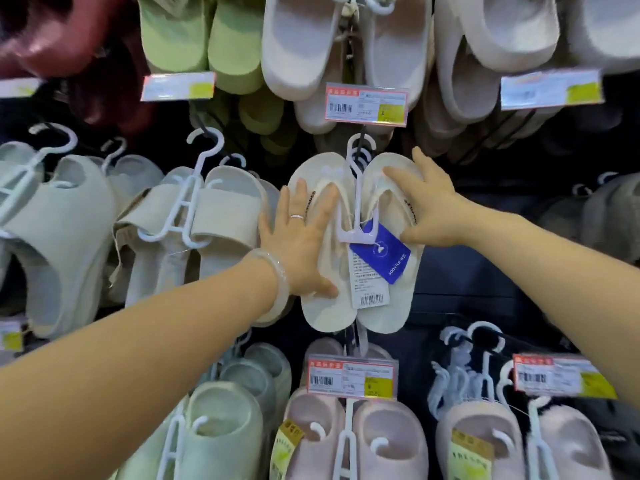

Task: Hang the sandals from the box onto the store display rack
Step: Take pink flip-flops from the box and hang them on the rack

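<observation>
A pair of cream flip-flop sandals (pixel 391 299) hangs on a white plastic hanger (pixel 358 188) whose hook sits over a dark rack peg at the centre. A blue tag (pixel 381 252) and a white barcode label dangle from the hanger. My left hand (pixel 301 237), with a ring and a pale bangle, lies flat with spread fingers on the left sandal. My right hand (pixel 429 206) rests with fingers apart on the right sandal's upper part and outer edge. No box is in view.
The rack is packed with hung slippers: grey-green slides (pixel 207 216) at left, green (pixel 204 36) and white (pixel 301 46) pairs above, pink (pixel 353 438) and mint ones below. Price labels (pixel 365 103) stick out on peg ends. A dark gap lies to the right of the sandals.
</observation>
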A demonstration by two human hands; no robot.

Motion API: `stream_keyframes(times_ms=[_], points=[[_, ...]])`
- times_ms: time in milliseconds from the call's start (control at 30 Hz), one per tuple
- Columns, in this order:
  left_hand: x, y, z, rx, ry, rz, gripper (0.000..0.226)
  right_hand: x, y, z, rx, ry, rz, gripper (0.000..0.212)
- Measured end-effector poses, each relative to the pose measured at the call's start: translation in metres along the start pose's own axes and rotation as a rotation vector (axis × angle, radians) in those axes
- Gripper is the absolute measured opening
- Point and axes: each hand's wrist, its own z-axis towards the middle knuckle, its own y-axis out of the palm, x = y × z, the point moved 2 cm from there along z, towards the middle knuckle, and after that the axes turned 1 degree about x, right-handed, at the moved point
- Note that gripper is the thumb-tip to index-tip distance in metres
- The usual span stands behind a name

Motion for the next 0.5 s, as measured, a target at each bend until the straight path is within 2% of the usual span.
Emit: stream_keyframes(times_ms=[100, 200, 333, 500], points=[[0.01, -0.008, -0.019, 0.015, 0.028, -0.061, 0.133, -0.008, -0.001, -0.029, 0.065, -0.008, 0.057, 0.092], [0.042, -0.009, -0.046, 0.063, 0.103, -0.129, 0.114, -0.016, 0.002, -0.068, 0.089, -0.067, 0.06, 0.082], [0.099, 0.003, -0.079, 0.012, 0.226, -0.223, 0.101, -0.014, 0.01, -0.123, -0.039, -0.055, -0.009, 0.081], [0.154, 0.02, -0.119, -0.115, 0.244, -0.35, 0.094, 0.012, 0.004, -0.193, -0.243, 0.035, -0.122, 0.076]])
